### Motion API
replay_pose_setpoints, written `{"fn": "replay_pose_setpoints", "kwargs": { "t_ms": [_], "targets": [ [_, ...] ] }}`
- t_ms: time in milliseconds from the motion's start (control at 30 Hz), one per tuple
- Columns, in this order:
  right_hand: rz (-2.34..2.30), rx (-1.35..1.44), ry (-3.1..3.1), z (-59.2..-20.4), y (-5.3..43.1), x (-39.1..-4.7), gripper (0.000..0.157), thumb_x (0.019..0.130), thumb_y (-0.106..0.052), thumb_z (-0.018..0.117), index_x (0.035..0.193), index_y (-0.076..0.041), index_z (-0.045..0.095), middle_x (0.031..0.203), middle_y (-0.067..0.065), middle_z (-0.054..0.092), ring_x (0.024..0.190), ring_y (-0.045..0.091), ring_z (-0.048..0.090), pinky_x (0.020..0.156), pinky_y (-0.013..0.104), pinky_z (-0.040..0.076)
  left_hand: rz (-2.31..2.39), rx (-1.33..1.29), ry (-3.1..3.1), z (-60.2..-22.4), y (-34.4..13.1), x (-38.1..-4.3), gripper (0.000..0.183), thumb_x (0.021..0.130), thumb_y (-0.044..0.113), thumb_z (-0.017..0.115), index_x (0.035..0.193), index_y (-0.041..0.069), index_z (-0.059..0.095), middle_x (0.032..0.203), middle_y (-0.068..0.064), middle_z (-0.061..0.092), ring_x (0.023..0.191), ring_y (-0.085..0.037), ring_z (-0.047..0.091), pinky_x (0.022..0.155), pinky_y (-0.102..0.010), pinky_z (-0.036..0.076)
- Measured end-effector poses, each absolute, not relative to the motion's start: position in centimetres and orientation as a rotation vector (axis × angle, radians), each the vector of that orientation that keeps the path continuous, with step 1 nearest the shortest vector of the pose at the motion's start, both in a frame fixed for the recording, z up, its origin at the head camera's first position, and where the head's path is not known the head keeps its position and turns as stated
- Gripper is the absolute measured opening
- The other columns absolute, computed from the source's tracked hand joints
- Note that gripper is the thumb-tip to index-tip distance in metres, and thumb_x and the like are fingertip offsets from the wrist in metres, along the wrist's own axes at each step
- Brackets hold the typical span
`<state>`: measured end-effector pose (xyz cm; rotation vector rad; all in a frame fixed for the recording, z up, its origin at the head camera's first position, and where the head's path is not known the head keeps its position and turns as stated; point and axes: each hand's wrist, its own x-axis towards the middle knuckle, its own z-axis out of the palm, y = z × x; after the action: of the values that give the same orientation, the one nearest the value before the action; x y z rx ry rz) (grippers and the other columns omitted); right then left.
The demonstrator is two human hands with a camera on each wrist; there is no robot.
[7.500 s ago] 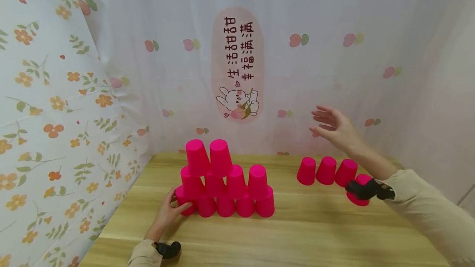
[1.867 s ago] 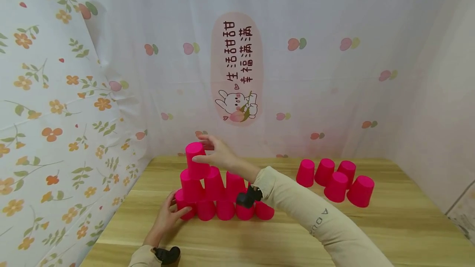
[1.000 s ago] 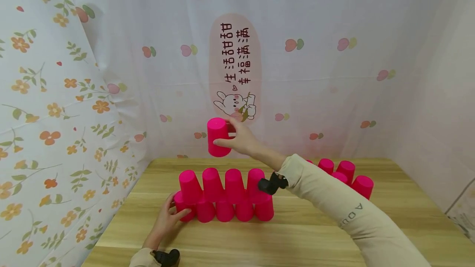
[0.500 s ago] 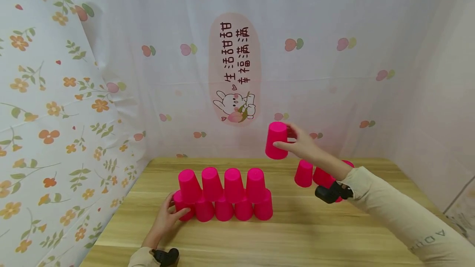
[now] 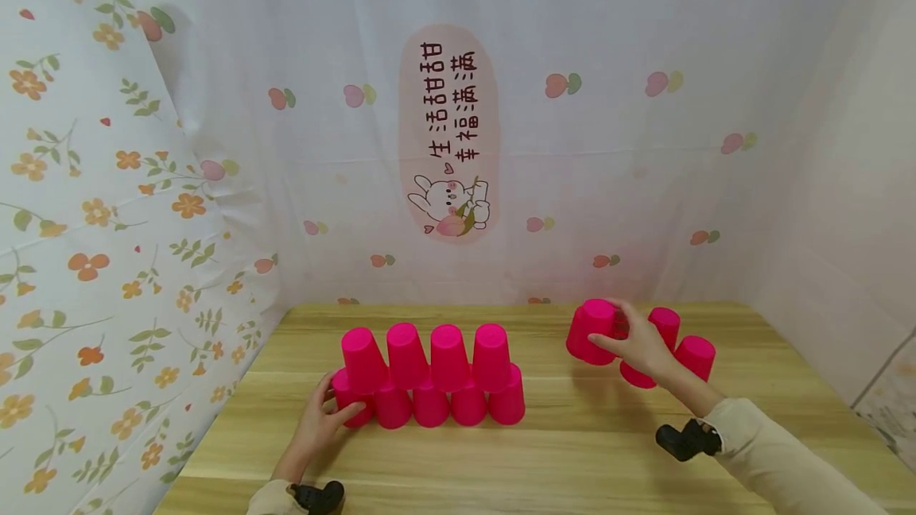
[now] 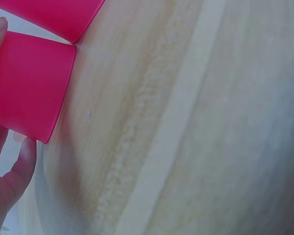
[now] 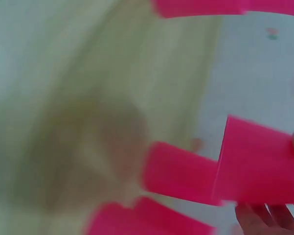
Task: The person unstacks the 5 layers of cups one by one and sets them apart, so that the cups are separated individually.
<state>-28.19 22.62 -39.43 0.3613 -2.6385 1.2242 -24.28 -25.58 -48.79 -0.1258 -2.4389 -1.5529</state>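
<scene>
In the head view my left hand (image 5: 315, 424) holds the leftmost bottom cup (image 5: 343, 396) of a two-tier stack, thumb on its front. That pink cup (image 6: 27, 85) shows in the left wrist view between thumb and fingers. Above this bottom row stands a row of upside-down pink cups (image 5: 405, 358). Over on the right, my right hand (image 5: 640, 348) grips another upside-down pink cup (image 5: 598, 316), thumb in front. It overlaps a standing cup (image 5: 575, 336) behind it. In the right wrist view the held cup (image 7: 264, 166) looks raised off the table.
More loose pink cups stand on the right beside my right hand, including one at the far right (image 5: 696, 354); others are partly hidden by the hand. The wooden table (image 5: 458, 467) backs onto a patterned curtain (image 5: 608, 181). Black wrist straps sit on both sleeves.
Both third-tier cups have left the stack. My right hand lifted the last one off, carried it right and lowered it toward the loose cups. My left hand has stayed on its cup.
</scene>
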Motion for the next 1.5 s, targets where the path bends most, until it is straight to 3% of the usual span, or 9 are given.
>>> {"fn": "replay_pose_setpoints", "kwargs": {
  "t_ms": [400,533,933,1500],
  "targets": [
    [1.251,0.103,-2.613,-45.9,22.3,-28.1,0.060,0.078,-0.009,0.066,0.124,0.007,0.030,0.114,0.030,0.046,0.102,0.042,0.047,0.086,0.050,0.039,-1.547,-0.199,-2.390,-49.0,-25.8,-24.2,0.060,0.072,0.005,0.072,0.124,-0.002,0.043,0.107,-0.017,0.053,0.096,-0.029,0.049,0.073,-0.037,0.047],
    [1.290,0.068,-2.560,-46.8,22.3,-27.9,0.059,0.078,-0.007,0.066,0.124,0.007,0.030,0.115,0.030,0.046,0.104,0.042,0.047,0.086,0.049,0.039,-1.527,-0.356,-2.282,-49.4,-25.9,-24.2,0.056,0.073,0.008,0.072,0.122,0.002,0.046,0.102,-0.009,0.055,0.090,-0.020,0.050,0.069,-0.031,0.048],
    [1.316,0.004,-2.596,-46.8,22.0,-28.0,0.062,0.081,-0.010,0.064,0.127,0.006,0.024,0.118,0.030,0.044,0.107,0.041,0.044,0.088,0.050,0.037,-1.555,-0.132,-2.434,-48.6,-25.7,-24.2,0.060,0.072,0.005,0.072,0.125,0.000,0.043,0.110,-0.016,0.053,0.098,-0.030,0.048,0.076,-0.032,0.046],
    [1.167,0.034,-2.608,-45.2,22.6,-27.8,0.068,0.077,-0.009,0.066,0.129,0.009,0.025,0.121,0.033,0.041,0.108,0.045,0.042,0.087,0.053,0.036,-1.560,-0.119,-2.439,-48.7,-25.4,-24.1,0.060,0.072,0.005,0.072,0.124,-0.001,0.043,0.109,-0.014,0.052,0.095,-0.022,0.047,0.076,-0.029,0.046]
  ]
}}
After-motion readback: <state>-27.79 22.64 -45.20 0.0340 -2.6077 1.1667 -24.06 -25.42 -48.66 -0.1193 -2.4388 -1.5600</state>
